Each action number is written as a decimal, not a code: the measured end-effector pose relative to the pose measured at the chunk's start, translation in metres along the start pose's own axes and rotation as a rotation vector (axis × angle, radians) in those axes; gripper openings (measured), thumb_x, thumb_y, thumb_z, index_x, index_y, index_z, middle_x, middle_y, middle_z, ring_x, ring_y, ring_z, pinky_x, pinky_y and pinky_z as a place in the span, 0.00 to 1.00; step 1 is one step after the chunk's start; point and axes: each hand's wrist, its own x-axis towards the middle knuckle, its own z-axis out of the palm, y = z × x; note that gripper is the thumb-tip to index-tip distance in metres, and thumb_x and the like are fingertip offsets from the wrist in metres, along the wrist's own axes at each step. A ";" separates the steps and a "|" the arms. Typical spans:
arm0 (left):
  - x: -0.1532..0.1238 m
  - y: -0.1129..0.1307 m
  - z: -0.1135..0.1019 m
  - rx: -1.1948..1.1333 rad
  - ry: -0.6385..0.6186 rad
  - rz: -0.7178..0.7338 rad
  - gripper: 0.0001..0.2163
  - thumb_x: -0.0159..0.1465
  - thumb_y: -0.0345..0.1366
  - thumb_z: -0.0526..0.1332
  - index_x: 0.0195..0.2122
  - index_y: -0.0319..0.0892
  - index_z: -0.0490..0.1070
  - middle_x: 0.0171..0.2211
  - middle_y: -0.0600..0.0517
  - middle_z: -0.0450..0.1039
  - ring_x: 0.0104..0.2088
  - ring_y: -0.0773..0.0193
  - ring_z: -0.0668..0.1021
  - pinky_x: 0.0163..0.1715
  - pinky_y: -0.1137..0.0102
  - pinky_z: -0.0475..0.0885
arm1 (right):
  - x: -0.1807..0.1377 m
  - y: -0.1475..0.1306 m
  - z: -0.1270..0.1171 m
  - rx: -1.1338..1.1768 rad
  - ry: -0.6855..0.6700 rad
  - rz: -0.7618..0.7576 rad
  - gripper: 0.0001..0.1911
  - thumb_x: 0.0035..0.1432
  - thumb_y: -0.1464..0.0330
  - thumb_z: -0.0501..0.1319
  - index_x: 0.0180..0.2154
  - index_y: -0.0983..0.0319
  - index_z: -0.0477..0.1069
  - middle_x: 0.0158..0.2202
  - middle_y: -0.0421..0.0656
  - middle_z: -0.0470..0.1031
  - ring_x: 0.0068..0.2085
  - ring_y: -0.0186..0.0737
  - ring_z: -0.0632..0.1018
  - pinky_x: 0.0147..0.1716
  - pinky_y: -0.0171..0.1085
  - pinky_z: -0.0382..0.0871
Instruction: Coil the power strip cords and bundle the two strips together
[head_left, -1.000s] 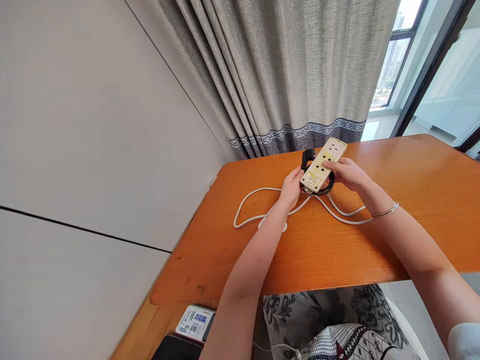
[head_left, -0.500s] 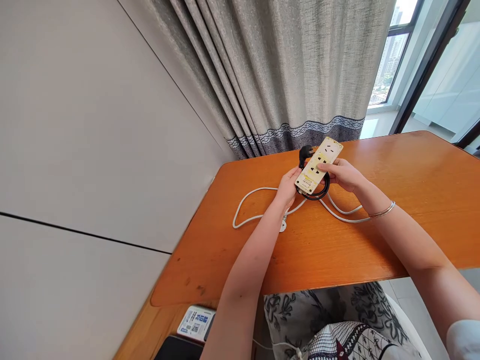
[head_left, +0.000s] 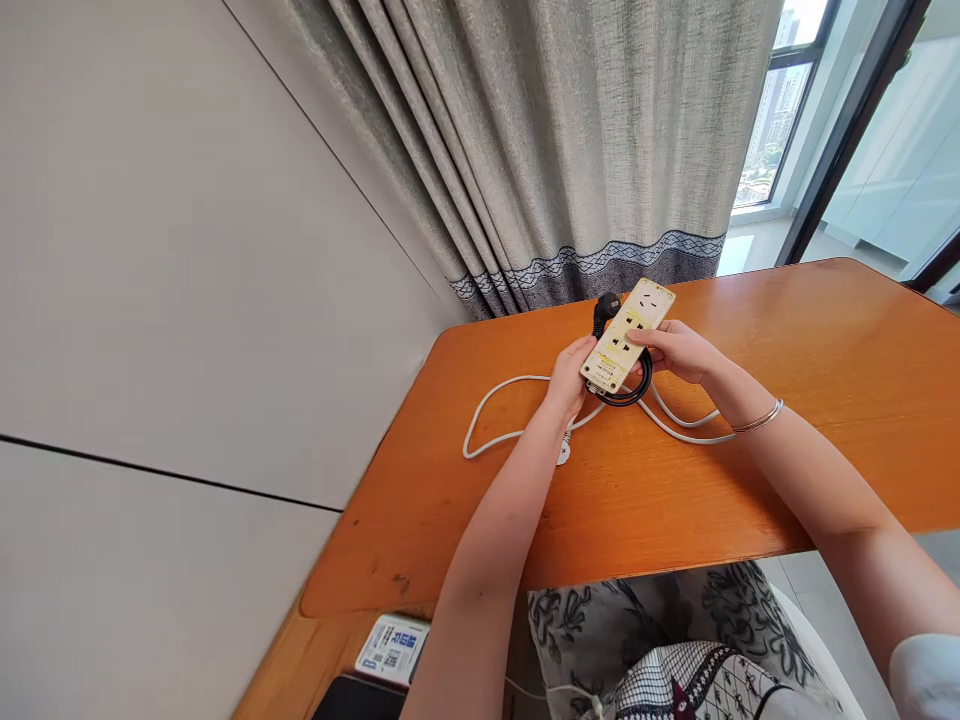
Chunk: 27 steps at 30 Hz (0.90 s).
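A cream power strip (head_left: 628, 330) with several sockets is held tilted just above the orange wooden table (head_left: 750, 480). My left hand (head_left: 568, 378) grips its near end and left edge. My right hand (head_left: 675, 350) holds its right side, thumb across the face. Under the strip a black cable (head_left: 634, 388) is coiled, and its black plug (head_left: 604, 304) sticks up at the strip's far left. A white cord (head_left: 510, 410) loops over the table beneath both hands, with a white plug (head_left: 563, 454) by my left wrist.
A grey curtain (head_left: 570, 150) hangs behind the table's far edge, beside a plain wall (head_left: 150, 250) on the left. A window (head_left: 780, 110) is at the back right. Below the table's near edge lie a labelled box (head_left: 393, 646) and patterned fabric (head_left: 660, 640).
Both hands and the power strip have shifted slightly left and toward me. The grip on the strip is unchanged.
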 end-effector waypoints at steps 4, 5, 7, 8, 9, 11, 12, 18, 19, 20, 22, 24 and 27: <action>-0.003 0.009 0.001 -0.014 -0.015 0.007 0.05 0.53 0.34 0.69 0.30 0.38 0.77 0.27 0.51 0.81 0.28 0.64 0.80 0.31 0.72 0.72 | 0.001 0.002 -0.003 -0.006 -0.056 -0.025 0.18 0.48 0.62 0.74 0.37 0.68 0.79 0.30 0.48 0.83 0.23 0.33 0.77 0.24 0.30 0.74; -0.003 0.011 0.001 -0.012 -0.021 0.022 0.06 0.54 0.34 0.69 0.32 0.38 0.78 0.29 0.50 0.82 0.30 0.62 0.81 0.33 0.71 0.73 | 0.001 0.003 -0.003 -0.006 -0.066 -0.023 0.19 0.47 0.62 0.75 0.37 0.68 0.79 0.30 0.48 0.83 0.23 0.33 0.77 0.24 0.31 0.74; -0.004 0.013 0.001 0.006 -0.023 0.048 0.09 0.55 0.35 0.69 0.37 0.38 0.79 0.32 0.49 0.83 0.33 0.60 0.82 0.36 0.69 0.75 | 0.002 0.005 -0.003 -0.004 -0.077 -0.023 0.20 0.46 0.60 0.76 0.37 0.67 0.79 0.30 0.48 0.83 0.24 0.34 0.77 0.24 0.32 0.75; -0.004 0.014 0.001 0.017 -0.018 0.051 0.10 0.56 0.35 0.69 0.38 0.38 0.79 0.32 0.49 0.83 0.33 0.60 0.83 0.36 0.69 0.76 | 0.003 0.006 -0.002 -0.005 -0.085 -0.027 0.21 0.45 0.60 0.76 0.37 0.67 0.79 0.31 0.48 0.83 0.24 0.34 0.78 0.25 0.32 0.75; -0.005 0.014 0.001 0.029 -0.009 0.043 0.10 0.57 0.36 0.68 0.39 0.38 0.79 0.32 0.49 0.82 0.33 0.60 0.82 0.35 0.69 0.76 | 0.003 0.007 -0.002 -0.008 -0.093 -0.035 0.22 0.44 0.60 0.76 0.37 0.67 0.79 0.32 0.48 0.83 0.25 0.35 0.78 0.26 0.33 0.76; -0.005 0.014 0.002 0.050 0.020 0.009 0.08 0.59 0.35 0.67 0.39 0.37 0.79 0.30 0.49 0.82 0.30 0.61 0.82 0.33 0.69 0.75 | 0.003 0.008 -0.002 -0.020 -0.109 -0.056 0.24 0.42 0.59 0.77 0.38 0.67 0.79 0.34 0.48 0.84 0.27 0.36 0.79 0.27 0.34 0.76; -0.006 0.014 0.003 0.056 0.034 -0.009 0.08 0.60 0.34 0.66 0.38 0.37 0.79 0.29 0.49 0.82 0.30 0.61 0.82 0.32 0.69 0.75 | 0.003 0.009 -0.002 -0.026 -0.115 -0.061 0.25 0.41 0.58 0.77 0.39 0.67 0.79 0.34 0.49 0.84 0.27 0.36 0.79 0.27 0.34 0.76; -0.004 0.013 0.003 0.119 0.081 -0.036 0.05 0.60 0.33 0.66 0.35 0.37 0.79 0.30 0.48 0.82 0.31 0.61 0.82 0.31 0.70 0.75 | 0.005 0.013 -0.001 -0.029 -0.091 -0.058 0.23 0.43 0.56 0.76 0.37 0.67 0.79 0.31 0.48 0.83 0.26 0.35 0.78 0.27 0.34 0.76; -0.003 0.013 0.002 0.137 0.097 -0.038 0.06 0.60 0.34 0.67 0.35 0.37 0.79 0.30 0.48 0.82 0.31 0.61 0.82 0.31 0.70 0.75 | 0.005 0.013 0.000 -0.029 -0.090 -0.064 0.23 0.42 0.57 0.76 0.36 0.66 0.78 0.31 0.48 0.83 0.26 0.36 0.79 0.27 0.34 0.76; -0.003 0.013 0.002 0.153 0.111 -0.040 0.06 0.60 0.34 0.67 0.36 0.37 0.79 0.30 0.48 0.82 0.32 0.60 0.82 0.31 0.70 0.75 | 0.005 0.014 0.001 -0.029 -0.091 -0.072 0.24 0.41 0.57 0.77 0.36 0.66 0.78 0.32 0.48 0.83 0.27 0.36 0.79 0.28 0.34 0.77; -0.003 0.012 0.001 0.167 0.113 -0.046 0.07 0.61 0.33 0.66 0.38 0.37 0.80 0.31 0.47 0.83 0.33 0.59 0.82 0.32 0.69 0.75 | 0.005 0.014 0.003 -0.028 -0.088 -0.085 0.24 0.40 0.59 0.78 0.37 0.66 0.78 0.35 0.48 0.83 0.28 0.37 0.80 0.28 0.35 0.77; -0.004 0.013 0.001 0.158 0.079 -0.054 0.08 0.63 0.33 0.63 0.39 0.36 0.80 0.31 0.47 0.83 0.31 0.60 0.82 0.31 0.69 0.75 | 0.004 0.015 0.005 -0.023 -0.075 -0.086 0.23 0.42 0.60 0.78 0.37 0.65 0.77 0.35 0.48 0.83 0.28 0.37 0.80 0.28 0.35 0.78; -0.006 0.015 0.002 0.156 0.011 -0.079 0.10 0.65 0.35 0.60 0.38 0.35 0.80 0.29 0.47 0.82 0.28 0.61 0.81 0.28 0.70 0.74 | 0.003 0.015 0.006 -0.017 -0.054 -0.086 0.20 0.45 0.62 0.76 0.38 0.65 0.76 0.36 0.48 0.83 0.29 0.37 0.80 0.29 0.36 0.78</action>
